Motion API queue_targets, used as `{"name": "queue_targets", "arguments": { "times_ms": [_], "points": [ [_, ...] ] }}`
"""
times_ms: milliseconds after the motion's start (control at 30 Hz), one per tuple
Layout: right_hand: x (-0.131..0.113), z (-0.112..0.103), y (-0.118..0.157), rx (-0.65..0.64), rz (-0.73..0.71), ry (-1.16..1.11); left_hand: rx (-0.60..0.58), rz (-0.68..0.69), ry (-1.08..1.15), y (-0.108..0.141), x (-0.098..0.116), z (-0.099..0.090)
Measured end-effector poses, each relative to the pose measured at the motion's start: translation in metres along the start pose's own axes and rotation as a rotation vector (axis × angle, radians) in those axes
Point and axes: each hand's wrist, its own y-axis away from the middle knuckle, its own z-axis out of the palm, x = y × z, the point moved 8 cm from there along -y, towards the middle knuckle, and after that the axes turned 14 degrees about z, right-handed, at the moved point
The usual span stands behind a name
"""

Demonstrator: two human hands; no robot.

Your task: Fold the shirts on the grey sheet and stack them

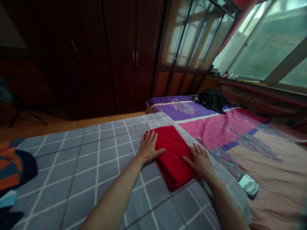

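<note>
A red cloth (pixel 173 150), folded into a thick rectangle with its layers showing at the near edge, lies on a grey checked sheet (pixel 88 166). My left hand (pixel 149 148) rests on its left edge, fingers stretched out and thumb over the top. On the opposite side, my right hand (pixel 200 161) lies along the right edge, fingers extended and thumb on the red fabric. Both hands touch the cloth without wrapping round it. What kind of cloth item it is cannot be made out.
Orange and navy clothing (pixel 14 166) lies at the left edge. To the right, a patterned bedspread (pixel 240 143) carries a phone (pixel 249 185) and a black garment (pixel 211 99). Dark wardrobes (pixel 120 57) stand behind, beside a window (pixel 271 41). A tripod-like stand (pixel 27 110) is on the floor.
</note>
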Motion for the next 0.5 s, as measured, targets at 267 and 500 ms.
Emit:
{"name": "queue_targets", "arguments": {
  "times_ms": [267,500],
  "points": [
    [-0.099,-0.015,-0.016,-0.062,-0.252,-0.280,-0.136,0.126,-0.162,0.001,0.012,0.006],
    [-0.133,0.035,-0.070,-0.207,-0.174,-0.250,-0.164,0.080,-0.138,0.002,0.007,0.011]
  ]
}}
